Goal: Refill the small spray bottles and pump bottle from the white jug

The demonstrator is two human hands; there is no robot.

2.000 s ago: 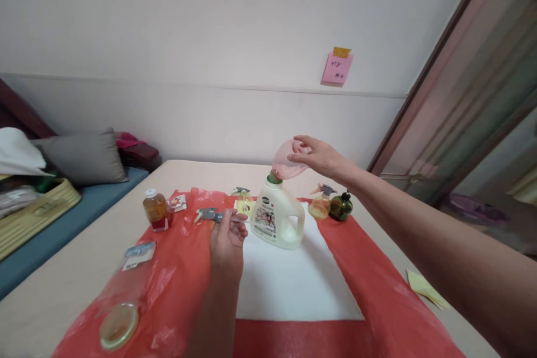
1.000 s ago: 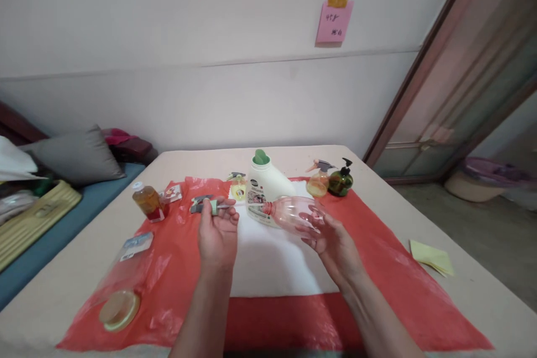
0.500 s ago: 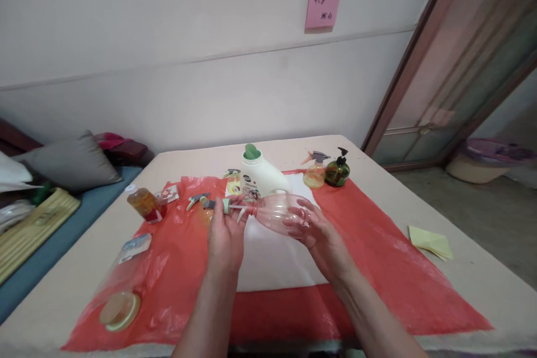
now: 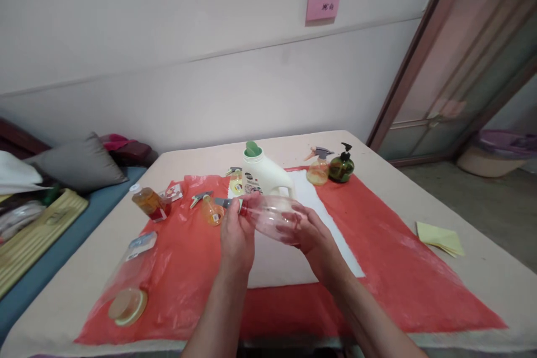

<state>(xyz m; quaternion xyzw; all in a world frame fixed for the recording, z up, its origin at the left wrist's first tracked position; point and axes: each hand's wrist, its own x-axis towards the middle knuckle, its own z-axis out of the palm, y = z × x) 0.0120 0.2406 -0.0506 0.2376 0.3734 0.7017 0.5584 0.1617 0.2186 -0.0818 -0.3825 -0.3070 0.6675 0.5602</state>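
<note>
From the head camera, both hands meet over the white sheet [image 4: 293, 235] in the middle of the counter [image 4: 474, 285]. The right hand [image 4: 312, 235] is curled under and around the belly of a clear pinkish bottle [image 4: 271, 215], which lies nearly level, its long axis running left to right with the red-ringed neck pointing left. At that neck, the left hand [image 4: 235, 232] pinches a grey spray head [image 4: 224, 202], so the left hand is the nearer one to the opening. Whether the spray head already sits in the neck is hard to tell. Just behind stands a white jug [image 4: 264, 176].
</note>
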